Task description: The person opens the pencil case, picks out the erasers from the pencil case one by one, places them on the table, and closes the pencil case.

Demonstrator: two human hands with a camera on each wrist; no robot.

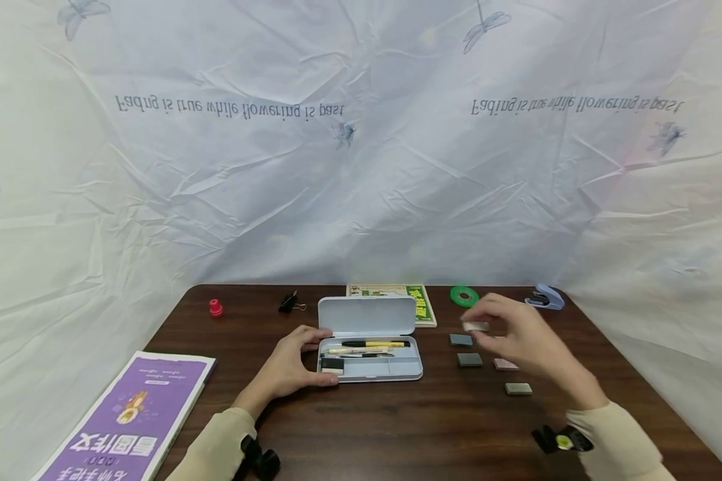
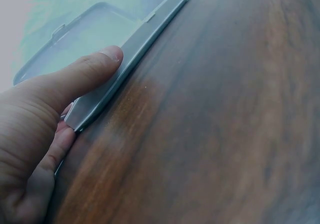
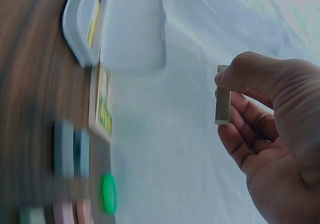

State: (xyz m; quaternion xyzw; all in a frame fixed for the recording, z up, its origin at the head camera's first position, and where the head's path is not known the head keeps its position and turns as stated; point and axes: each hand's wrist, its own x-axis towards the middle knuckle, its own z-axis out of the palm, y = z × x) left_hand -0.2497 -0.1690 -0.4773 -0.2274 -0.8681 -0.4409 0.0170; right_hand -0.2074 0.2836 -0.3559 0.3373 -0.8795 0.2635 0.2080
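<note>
A light-blue pencil case (image 1: 370, 368) lies on the table, its lid (image 1: 367, 315) raised. My left hand (image 1: 289, 364) grips the left end, thumb (image 2: 95, 69) along the front side and fingers round the back corner. Inside lie several pens (image 1: 367, 349) and a black-and-white eraser (image 1: 332, 365) at the front left. Right of the case, my right hand (image 1: 520, 334) pinches a small beige block like an eraser (image 3: 223, 101) between thumb and fingers, lifted above the table. Beneath and around it lie a blue-grey block (image 1: 460, 339), a dark grey one (image 1: 469, 360), a pink one (image 1: 506, 365) and a pale green one (image 1: 519, 388).
Behind the case lies a green-and-yellow booklet (image 1: 424, 307). A green tape roll (image 1: 464, 296) and a lilac stapler-like tool (image 1: 545, 298) are at the back right. A black binder clip (image 1: 290, 302) and a red object (image 1: 216, 308) stand back left. A purple book (image 1: 126, 414) occupies the front left.
</note>
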